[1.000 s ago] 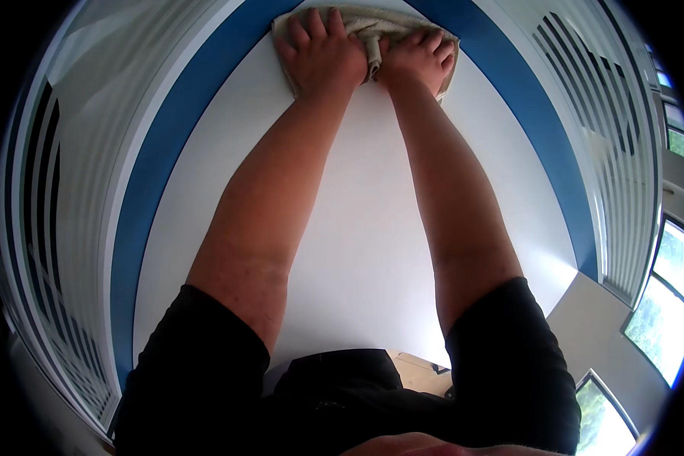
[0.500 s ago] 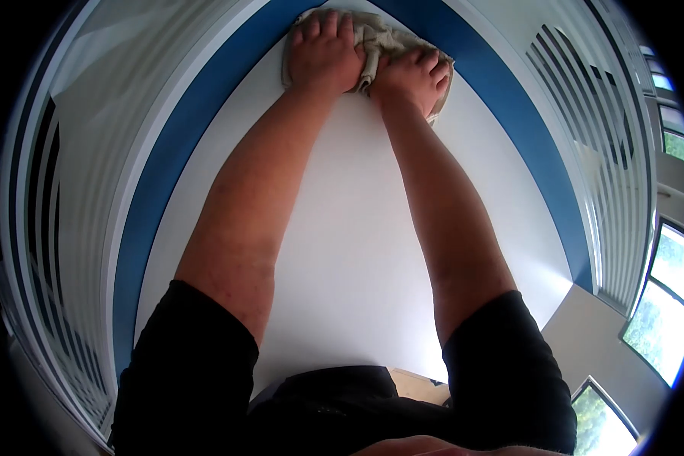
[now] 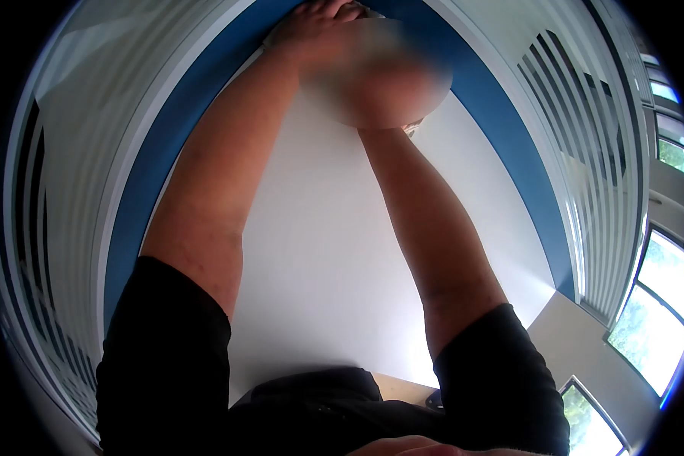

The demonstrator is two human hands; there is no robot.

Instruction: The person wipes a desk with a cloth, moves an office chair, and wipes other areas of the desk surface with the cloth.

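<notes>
Both my arms reach forward over a white flat surface [image 3: 319,228] to its far end. My left hand [image 3: 310,32] lies flat at the top edge of the view, its fingers stretched forward and partly cut off. Beneath and around the hands is a beige cloth [image 3: 412,128], of which only small parts show. A blurred patch covers my right hand [image 3: 391,85], so its fingers cannot be made out; it sits to the right of my left hand and a little nearer to me.
A blue border [image 3: 501,144] runs around the white surface. Striped glass panels [image 3: 577,114] rise on both sides. Windows [image 3: 657,296] are at the right. Near my body, by the right sleeve, a small dark object [image 3: 434,400] lies on a light wooden surface [image 3: 403,389].
My left hand has moved forward and left, partly past the top of the view. The right hand has shifted left and is now blurred. The view has shifted slightly.
</notes>
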